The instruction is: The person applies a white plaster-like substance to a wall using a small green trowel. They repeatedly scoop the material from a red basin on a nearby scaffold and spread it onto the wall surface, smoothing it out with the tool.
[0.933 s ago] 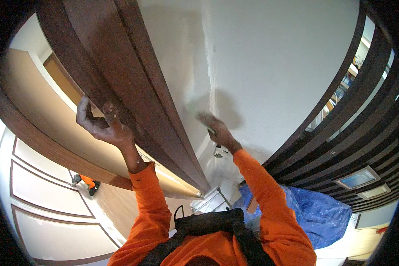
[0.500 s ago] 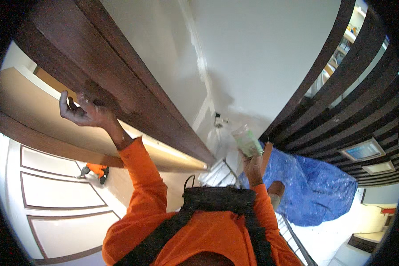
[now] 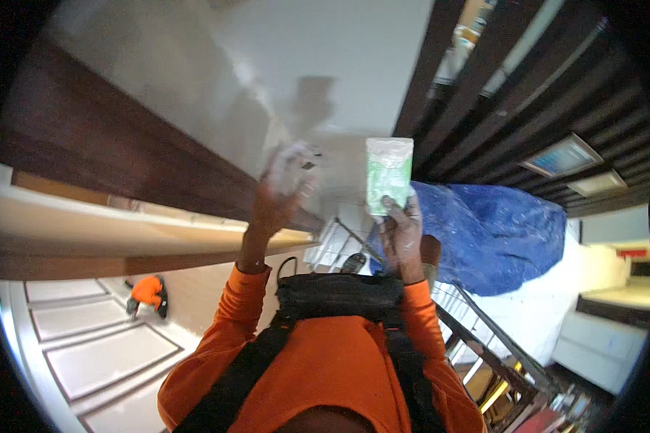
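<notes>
My right hand [image 3: 403, 227] grips the lower end of a flat green rectangular piece [image 3: 388, 173], held upright in front of the wall. Its upper end is smeared whitish, and my thumb lies across its face. To its left, my left hand [image 3: 282, 184] is raised with fingers apart; motion blurs it, and I make out nothing in it. White smears show on both hands. Behind them stands the grey-white wall [image 3: 354, 65], with a pale strip of filler [image 3: 249, 79] running down it toward my left hand.
Dark wooden beams [image 3: 108, 137] slope along the left. Dark slats [image 3: 476, 115] fill the upper right. A blue tarp [image 3: 491, 238] lies below right, beside a metal railing [image 3: 484, 325]. A co-worker in orange [image 3: 148, 292] crouches far below left, near framed panels [image 3: 108, 361].
My left hand has come away from the dark beam and moved right, near the wall. The green piece has risen in my right hand and now stands upright. My view has shifted.
</notes>
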### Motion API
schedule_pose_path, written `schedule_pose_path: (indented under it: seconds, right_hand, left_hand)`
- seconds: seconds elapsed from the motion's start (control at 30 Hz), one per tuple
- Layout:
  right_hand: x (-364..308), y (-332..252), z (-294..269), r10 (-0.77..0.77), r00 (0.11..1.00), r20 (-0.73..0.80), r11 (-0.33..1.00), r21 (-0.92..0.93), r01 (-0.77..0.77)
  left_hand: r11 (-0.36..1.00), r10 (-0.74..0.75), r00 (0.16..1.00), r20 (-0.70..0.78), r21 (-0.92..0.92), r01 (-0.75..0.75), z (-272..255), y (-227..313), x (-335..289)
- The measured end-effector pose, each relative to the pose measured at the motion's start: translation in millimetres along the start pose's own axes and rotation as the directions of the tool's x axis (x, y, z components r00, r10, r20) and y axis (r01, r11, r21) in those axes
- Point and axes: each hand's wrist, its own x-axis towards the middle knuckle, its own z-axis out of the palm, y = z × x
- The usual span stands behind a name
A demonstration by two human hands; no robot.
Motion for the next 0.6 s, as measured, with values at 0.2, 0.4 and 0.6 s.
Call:
schedule_pose_path:
  seconds: [0.2,0.4,0.6]
  right_hand:
    - [-47,-43,-14,-0.269,0.963,-0.004,0.938,-0.229,0.261]
    - [-135,-100,-22,-0.696,0.717,-0.026,0.437,-0.807,0.396]
    - [-311,-162,28,-0.787,0.527,0.32,-0.242,-0.947,0.212]
  left_hand:
    - [0.911,0.121,0.812,0.57,-0.389,0.138,114,37,-2]
    - [0.824,0.235,0.694,0.68,-0.518,0.228,179,105,17]
    - [0.719,0.54,0.507,0.672,-0.682,0.137,209,200,17]
